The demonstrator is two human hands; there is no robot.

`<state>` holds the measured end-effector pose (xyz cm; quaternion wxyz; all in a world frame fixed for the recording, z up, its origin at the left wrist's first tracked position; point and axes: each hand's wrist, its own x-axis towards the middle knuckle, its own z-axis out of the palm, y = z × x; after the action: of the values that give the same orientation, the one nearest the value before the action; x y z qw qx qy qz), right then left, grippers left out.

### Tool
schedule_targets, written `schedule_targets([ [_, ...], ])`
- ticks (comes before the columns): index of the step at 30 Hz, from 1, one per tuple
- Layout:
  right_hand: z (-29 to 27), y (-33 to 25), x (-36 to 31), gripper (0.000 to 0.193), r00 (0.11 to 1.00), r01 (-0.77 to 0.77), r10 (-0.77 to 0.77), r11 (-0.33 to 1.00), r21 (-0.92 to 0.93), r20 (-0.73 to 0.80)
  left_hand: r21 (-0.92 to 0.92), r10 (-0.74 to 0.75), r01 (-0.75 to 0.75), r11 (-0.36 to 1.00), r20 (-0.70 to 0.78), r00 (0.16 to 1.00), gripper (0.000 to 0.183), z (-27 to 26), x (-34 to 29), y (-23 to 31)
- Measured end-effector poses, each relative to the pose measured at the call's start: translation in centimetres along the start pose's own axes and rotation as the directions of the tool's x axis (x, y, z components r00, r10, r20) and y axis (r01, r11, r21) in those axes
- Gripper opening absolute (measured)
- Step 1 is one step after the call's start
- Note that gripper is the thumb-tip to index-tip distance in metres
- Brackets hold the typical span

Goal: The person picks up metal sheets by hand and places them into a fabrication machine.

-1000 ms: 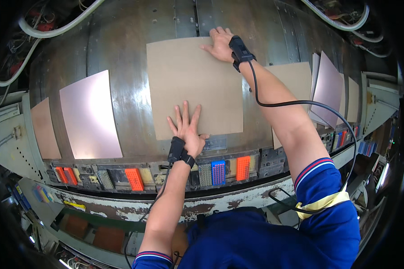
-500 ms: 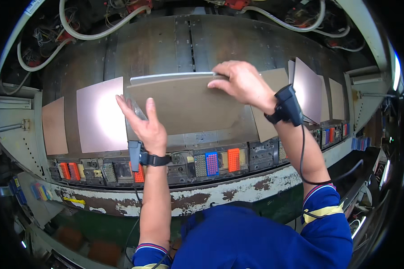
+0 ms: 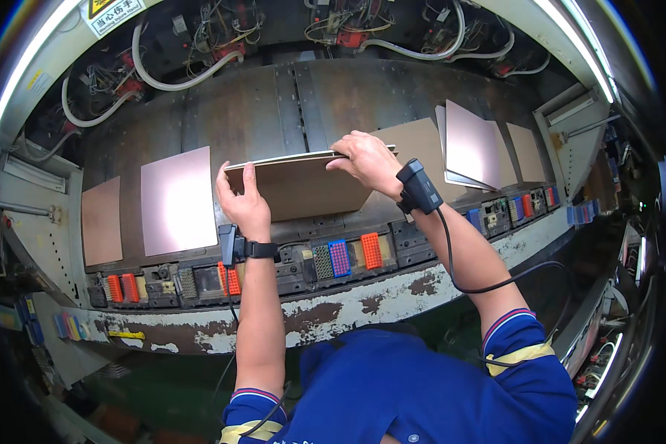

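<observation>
A brown flat board (image 3: pixel 311 194) stands tilted upright on the machine table in front of me, with light-edged sheets showing behind its top edge. My left hand (image 3: pixel 246 211) has closed on its left end, thumb on the near face and fingers at the edge. At the top edge, right of the middle, my right hand (image 3: pixel 366 161) pinches the sheets between thumb and fingers. How many sheets are held together is hard to see. Another brown board (image 3: pixel 425 148) lies flat, partly behind my right hand.
To the left lie a copper-brown board (image 3: pixel 102 222) and a shiny pinkish sheet (image 3: pixel 177 203). Overlapping sheets (image 3: pixel 472 144) and a brown board (image 3: pixel 525 152) lie right. Along the near edge are orange (image 3: pixel 371 251) and blue (image 3: pixel 339 257) hole-studded blocks. Hoses (image 3: pixel 189 81) hang at the back.
My left hand has gone from spread fingers beside the board to gripping its left end. The gap between the sheets at the top has narrowed. The view has shifted.
</observation>
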<state>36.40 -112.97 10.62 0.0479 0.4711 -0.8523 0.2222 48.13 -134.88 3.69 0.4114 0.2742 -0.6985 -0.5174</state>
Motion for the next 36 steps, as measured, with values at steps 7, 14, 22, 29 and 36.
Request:
schedule_targets([
  [7, -0.2, -0.4, -0.3, 0.029, 0.991, -0.046, 0.052, 0.998, -0.051, 0.121, -0.009, 0.037, -0.037, 0.999, 0.025, 0.999, 0.032, -1.0, -0.3, -0.4],
  [14, -0.1, -3.1, -2.9, 0.026, 1.0, 0.012, -0.012, 0.999, -0.037, 0.015, -0.054, -0.047, 0.057, 0.997, 0.171, 0.984, 0.035, -4.1, -1.5, -0.1],
  [22, 1.4, -10.8, -15.7, 0.01, 0.995, 0.097, -0.098, 0.993, -0.065, -0.007, -0.266, -0.446, 0.962, -0.054, 0.869, 0.215, 0.056, -15.1, -9.7, 0.9],
  [29, -0.6, -7.3, -20.2, 0.036, 0.781, -0.558, 0.255, 0.696, 0.452, 0.57, -0.056, -0.524, 0.986, 0.16, 0.841, 0.133, 0.051, -13.5, -12.1, -1.4],
  [36, 11.1, 3.5, -22.5, 0.026, 0.238, -0.809, 0.755, -0.193, 0.554, 0.611, 0.024, -0.528, 0.983, 0.183, 0.845, 0.078, 0.043, -8.6, -11.6, -13.3],
])
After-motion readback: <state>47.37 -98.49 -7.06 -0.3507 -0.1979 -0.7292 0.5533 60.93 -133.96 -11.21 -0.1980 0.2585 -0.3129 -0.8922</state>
